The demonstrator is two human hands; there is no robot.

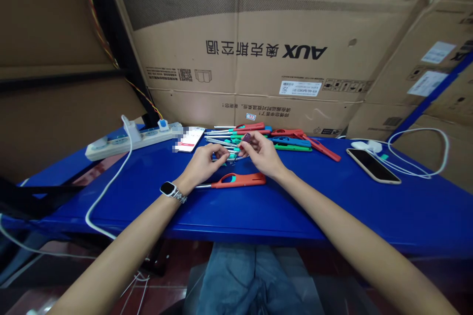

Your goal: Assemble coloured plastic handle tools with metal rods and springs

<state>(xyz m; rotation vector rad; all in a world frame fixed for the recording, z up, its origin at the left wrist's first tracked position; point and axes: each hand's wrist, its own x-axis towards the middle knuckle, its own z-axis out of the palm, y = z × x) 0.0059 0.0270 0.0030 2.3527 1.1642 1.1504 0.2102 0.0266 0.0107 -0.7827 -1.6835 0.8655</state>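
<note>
The small thing between the two hands is hard to see (the fingers cover it); it seems a green lighter [232, 155], just above the blue table [314, 206]. Left hand [204, 162] pinches its one end, right hand [260, 152] the other, both wrists low. A red lighter [240, 180] lies just below them.

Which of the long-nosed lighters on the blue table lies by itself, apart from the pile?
The red lighter with a teal trigger, lying alone nearest the table's front edge, just below both hands. The others are bunched farther back by the cardboard boxes.
</note>
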